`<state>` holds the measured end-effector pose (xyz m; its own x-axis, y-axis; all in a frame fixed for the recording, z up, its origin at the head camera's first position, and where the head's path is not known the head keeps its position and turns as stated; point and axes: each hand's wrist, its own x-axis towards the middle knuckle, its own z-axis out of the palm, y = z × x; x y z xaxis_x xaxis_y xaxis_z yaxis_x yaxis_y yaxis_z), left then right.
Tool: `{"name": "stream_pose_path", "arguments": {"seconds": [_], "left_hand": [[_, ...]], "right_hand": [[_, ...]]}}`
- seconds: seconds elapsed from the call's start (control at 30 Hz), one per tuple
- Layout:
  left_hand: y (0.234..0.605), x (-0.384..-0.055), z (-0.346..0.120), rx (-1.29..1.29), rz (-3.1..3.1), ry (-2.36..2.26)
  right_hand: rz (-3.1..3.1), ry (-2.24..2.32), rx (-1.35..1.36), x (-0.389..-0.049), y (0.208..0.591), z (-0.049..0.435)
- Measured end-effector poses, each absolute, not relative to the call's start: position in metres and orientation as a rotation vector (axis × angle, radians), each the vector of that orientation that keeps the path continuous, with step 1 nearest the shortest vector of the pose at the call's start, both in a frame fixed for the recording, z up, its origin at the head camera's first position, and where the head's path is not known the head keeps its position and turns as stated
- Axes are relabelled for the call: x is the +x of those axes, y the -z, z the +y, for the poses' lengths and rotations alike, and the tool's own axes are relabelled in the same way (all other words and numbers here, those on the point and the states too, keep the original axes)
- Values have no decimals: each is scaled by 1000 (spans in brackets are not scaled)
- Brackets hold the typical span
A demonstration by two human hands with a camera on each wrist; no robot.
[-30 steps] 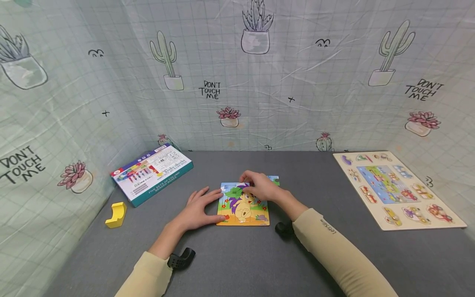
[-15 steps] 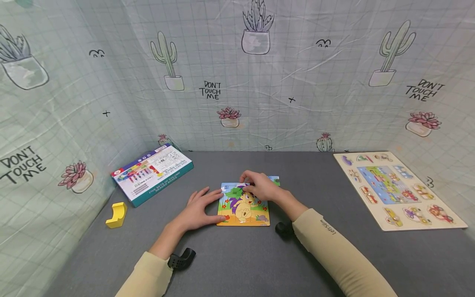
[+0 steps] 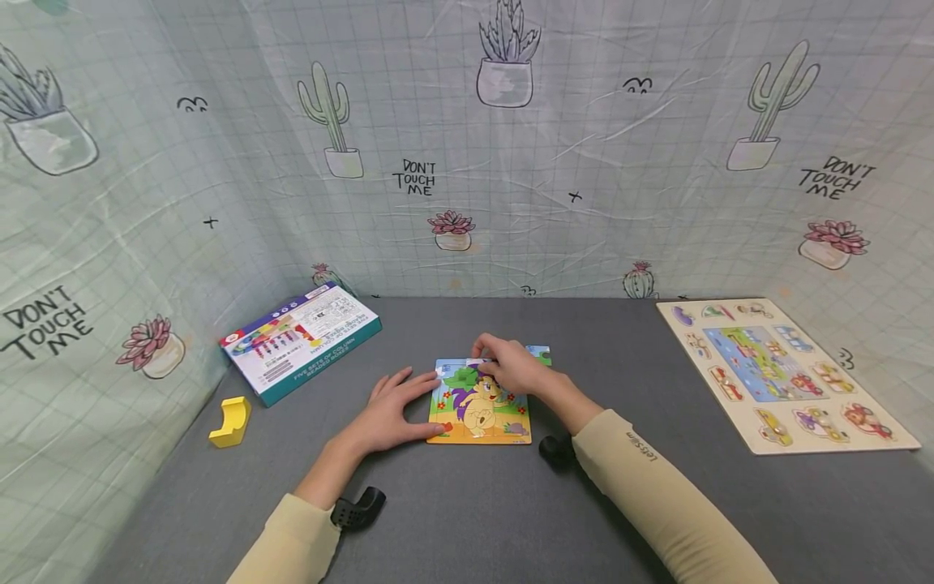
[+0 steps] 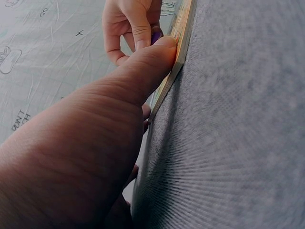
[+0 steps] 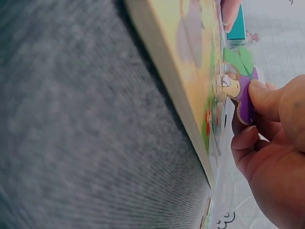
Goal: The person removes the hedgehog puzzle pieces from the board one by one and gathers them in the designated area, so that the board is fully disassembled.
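A square jigsaw puzzle with a hedgehog picture lies mid-table in the head view. My right hand is over its far edge. Between thumb and fingers it pinches a puzzle piece, purple and green with part of the hedgehog's face, seen tilted up from the board in the right wrist view. My left hand is spread along the left side of the puzzle, its thumb resting on the near left corner. The other left fingers are mostly hidden in the left wrist view.
A blue-green puzzle piece lies behind the puzzle's right corner. At left are a boxed bead set and a yellow curved block. A wooden peg puzzle board lies at right. A printed curtain surrounds the table.
My right hand has shifted very slightly left, showing a little more of the blue-green piece behind it. The left hand and the puzzle stay where they were.
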<state>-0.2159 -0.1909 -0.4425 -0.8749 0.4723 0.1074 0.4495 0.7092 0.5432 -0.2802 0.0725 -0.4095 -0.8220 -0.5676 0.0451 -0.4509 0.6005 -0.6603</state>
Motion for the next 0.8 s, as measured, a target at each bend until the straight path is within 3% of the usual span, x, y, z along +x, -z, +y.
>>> {"name": "stream_pose_path", "arguments": {"seconds": [0.8], "left_hand": [[443, -217, -190, 754, 2872, -880]], "right_hand": [[2584, 1219, -790, -286, 399, 89]]}}
